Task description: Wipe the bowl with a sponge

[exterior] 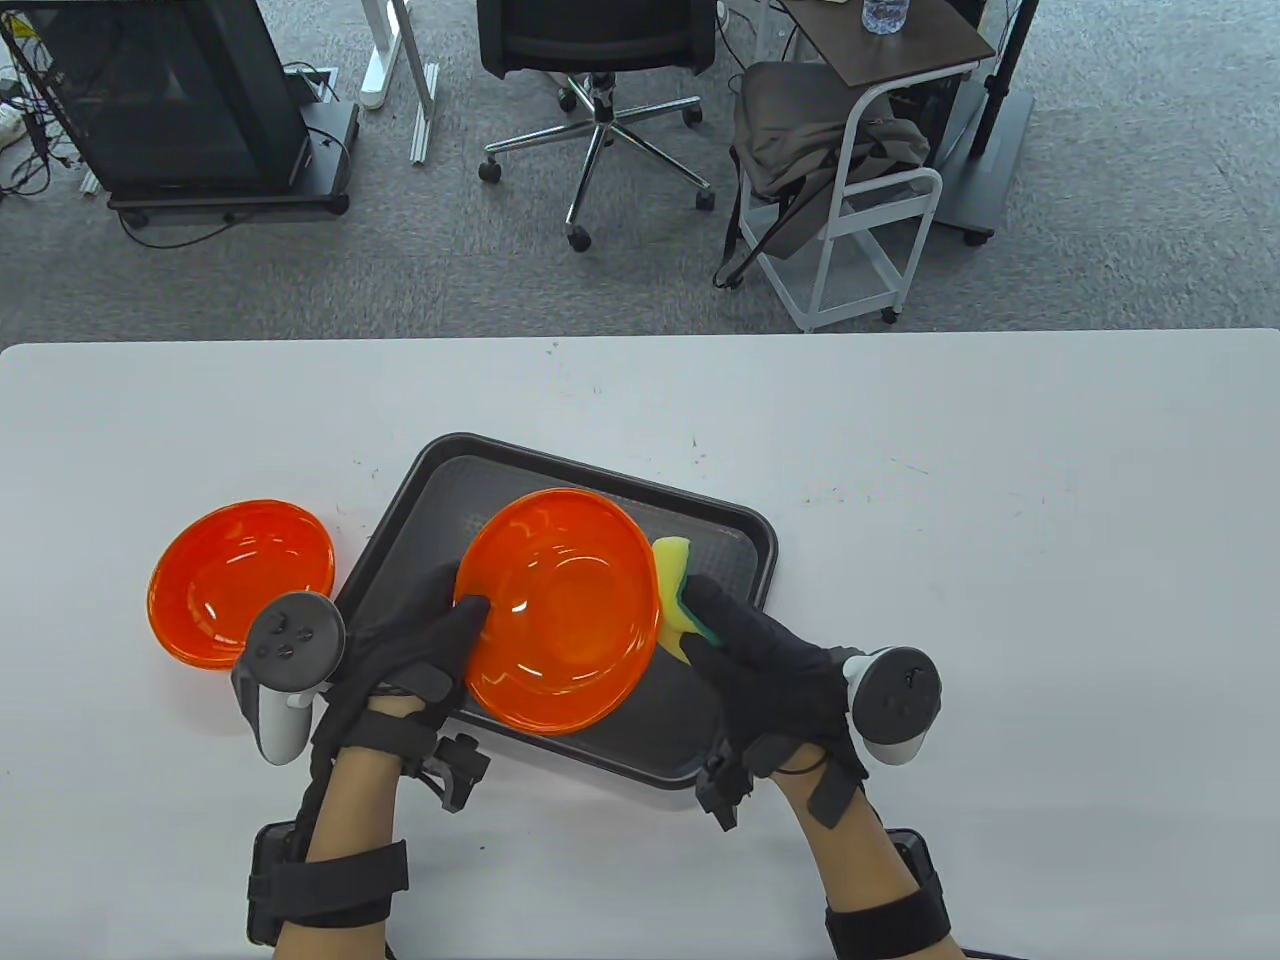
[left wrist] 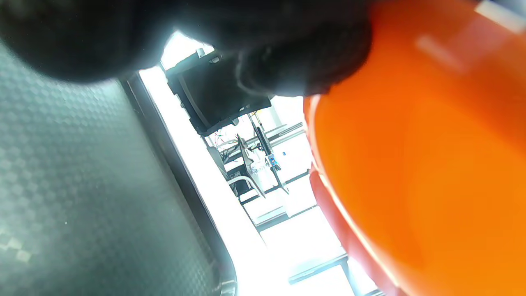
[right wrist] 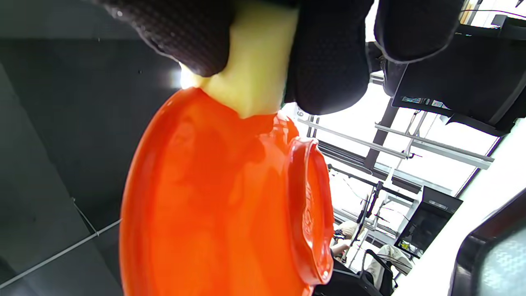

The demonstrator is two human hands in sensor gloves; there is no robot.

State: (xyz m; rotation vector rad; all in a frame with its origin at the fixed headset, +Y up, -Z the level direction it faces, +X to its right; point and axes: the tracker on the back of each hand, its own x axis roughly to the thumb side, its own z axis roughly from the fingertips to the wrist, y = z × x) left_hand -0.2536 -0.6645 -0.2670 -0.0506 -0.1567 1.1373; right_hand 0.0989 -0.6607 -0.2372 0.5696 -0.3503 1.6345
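Leftmost on the white bench (exterior: 900, 450) lies a second orange bowl (exterior: 240, 580), mouth up, just beside the left edge of the dark tray (exterior: 740, 540) and touched by neither hand. Next comes the left hand (exterior: 400, 650), whose tracker hangs over the near rim of that spare bowl. Its grip is closed on the left rim of the orange bowl (exterior: 558, 610): the thumb is hooked over the rim into the inside, and the fingers are hidden behind the bowl's outer wall. This bowl is held over the tray, tilted, with its mouth turned up and toward the camera, and its near rim reaches to about the tray's front edge. The right wrist view shows the bowl's underside and foot ring. Against the bowl's right rim sits the sponge (exterior: 676, 590), yellow with a green layer on the side facing the hand. Its long axis runs roughly along the rim, from far to near. The right hand (exterior: 760, 660) has its grip closed on the sponge, with fingers curled over it on both sides, and the yellow face touches the bowl's edge.
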